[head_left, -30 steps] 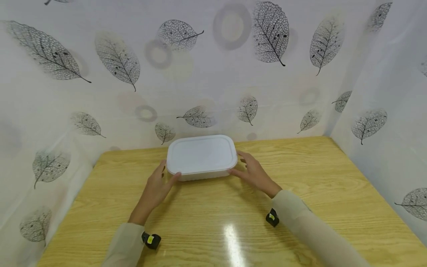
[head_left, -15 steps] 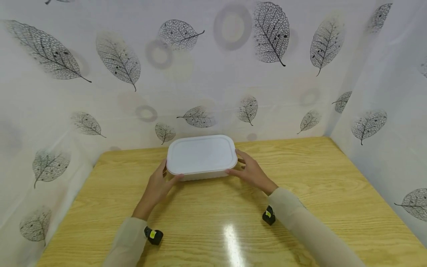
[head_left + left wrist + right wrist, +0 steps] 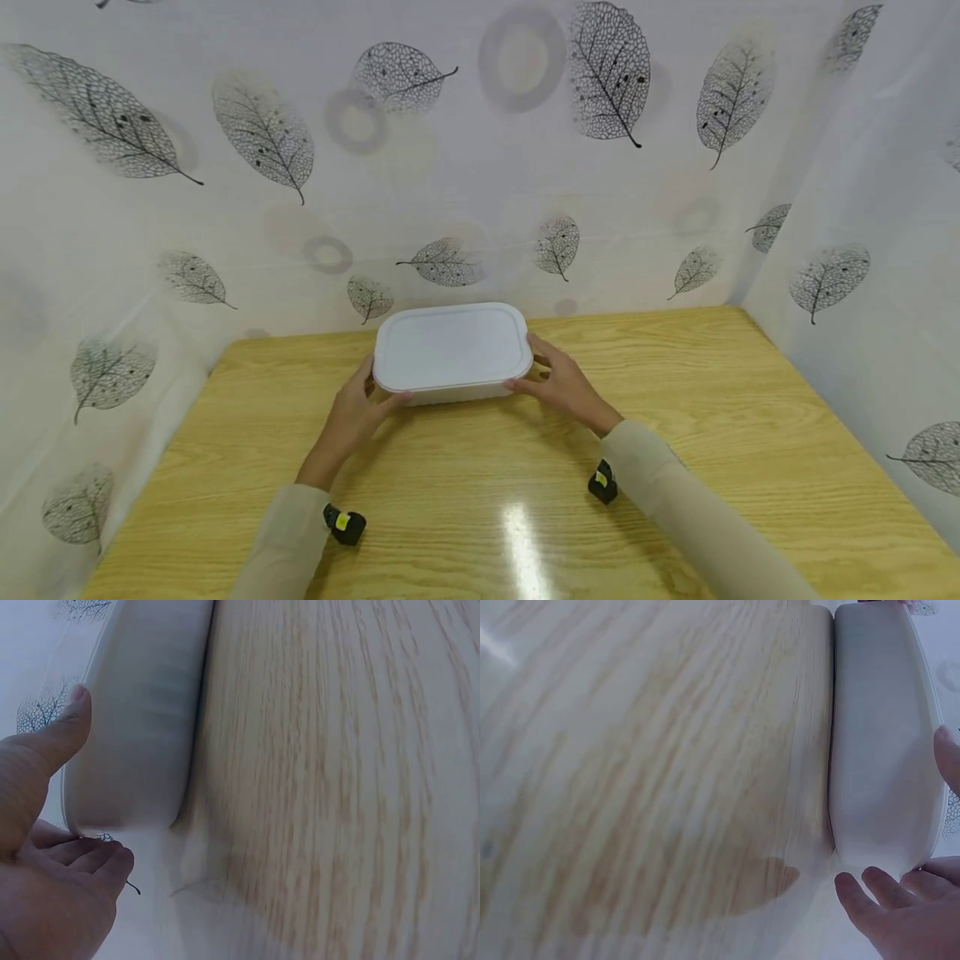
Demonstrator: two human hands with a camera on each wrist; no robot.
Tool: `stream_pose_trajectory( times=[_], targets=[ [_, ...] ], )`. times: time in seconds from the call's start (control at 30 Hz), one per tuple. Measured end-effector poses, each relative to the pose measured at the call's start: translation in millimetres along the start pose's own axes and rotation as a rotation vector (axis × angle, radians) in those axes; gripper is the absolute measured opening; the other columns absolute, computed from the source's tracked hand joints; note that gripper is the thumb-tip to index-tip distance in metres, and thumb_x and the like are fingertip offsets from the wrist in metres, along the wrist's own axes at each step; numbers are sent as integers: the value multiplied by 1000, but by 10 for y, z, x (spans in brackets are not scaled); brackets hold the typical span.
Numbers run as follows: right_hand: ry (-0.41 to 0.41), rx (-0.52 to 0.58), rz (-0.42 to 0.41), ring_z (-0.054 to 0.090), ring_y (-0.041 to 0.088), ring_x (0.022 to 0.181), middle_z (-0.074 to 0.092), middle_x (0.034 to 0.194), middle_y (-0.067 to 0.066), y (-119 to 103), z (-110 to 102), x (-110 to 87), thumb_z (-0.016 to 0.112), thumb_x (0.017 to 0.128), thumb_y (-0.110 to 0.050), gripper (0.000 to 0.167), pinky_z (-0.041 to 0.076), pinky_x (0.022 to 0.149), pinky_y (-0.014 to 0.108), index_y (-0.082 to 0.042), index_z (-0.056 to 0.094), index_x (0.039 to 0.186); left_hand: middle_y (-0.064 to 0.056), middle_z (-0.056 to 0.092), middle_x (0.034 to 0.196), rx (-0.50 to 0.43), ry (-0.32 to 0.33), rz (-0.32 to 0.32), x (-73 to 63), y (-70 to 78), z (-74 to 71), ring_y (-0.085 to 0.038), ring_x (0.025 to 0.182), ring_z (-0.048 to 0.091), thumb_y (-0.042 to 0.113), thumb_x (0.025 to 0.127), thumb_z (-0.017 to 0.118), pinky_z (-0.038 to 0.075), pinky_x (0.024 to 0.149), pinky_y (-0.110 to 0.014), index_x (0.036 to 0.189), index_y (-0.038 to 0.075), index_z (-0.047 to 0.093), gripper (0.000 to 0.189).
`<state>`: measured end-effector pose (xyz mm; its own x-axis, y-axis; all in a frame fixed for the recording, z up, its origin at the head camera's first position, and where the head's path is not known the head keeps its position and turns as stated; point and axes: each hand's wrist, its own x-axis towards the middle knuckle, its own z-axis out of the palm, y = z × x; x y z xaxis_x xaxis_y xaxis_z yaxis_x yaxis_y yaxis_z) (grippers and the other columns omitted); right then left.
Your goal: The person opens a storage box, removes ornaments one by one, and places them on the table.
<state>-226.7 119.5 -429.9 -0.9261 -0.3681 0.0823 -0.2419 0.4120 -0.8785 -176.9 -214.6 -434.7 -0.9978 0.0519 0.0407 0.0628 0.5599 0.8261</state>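
Note:
A white rectangular food container (image 3: 453, 346) with rounded corners and a white lid rests flat at the back of the wooden table. My left hand (image 3: 352, 417) grips its front left corner, thumb along the front edge and fingers at the left end. At the opposite corner my right hand (image 3: 564, 387) holds it likewise, thumb on the front and fingers at the right end. In the left wrist view, the left thumb (image 3: 71, 727) lies by the container's lid edge. The right wrist view has the right fingers (image 3: 885, 892) curved at the container's end. Its contents are hidden.
The wood-grain table (image 3: 480, 467) stretches in front of the container and to both sides. A pale curtain with leaf prints (image 3: 465, 183) hangs directly behind it and along the sides. A small black camera (image 3: 345, 525) is at the left wrist, another camera (image 3: 602, 482) at the right.
Both hands have drawn in slightly towards the container. The thumbs have slid from the lid's rim down to the front edge, and the right hand has shifted left. The container stays in place.

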Motion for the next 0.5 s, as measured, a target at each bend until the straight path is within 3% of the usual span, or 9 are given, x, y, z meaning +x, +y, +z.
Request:
stream_pose_trajectory(
  times=[0.33,0.5],
  targets=[
    [11,-7,-50,36,38,144,30,161,18,32,1,35,83,86,-23,88,46,108,56,0,34,155,-21,20,164,55,29,27,-4,-23,4,-38,148,28,39,89,78,32,120,-48,160,-1,12,104],
    [20,-39,-42,32,36,147,30,161,17,17,2,43,84,86,-25,89,44,110,54,2,34,155,-21,20,163,65,35,28,-5,-20,7,-38,148,27,39,90,77,30,121,-49,160,-1,12,104]
  ],
)
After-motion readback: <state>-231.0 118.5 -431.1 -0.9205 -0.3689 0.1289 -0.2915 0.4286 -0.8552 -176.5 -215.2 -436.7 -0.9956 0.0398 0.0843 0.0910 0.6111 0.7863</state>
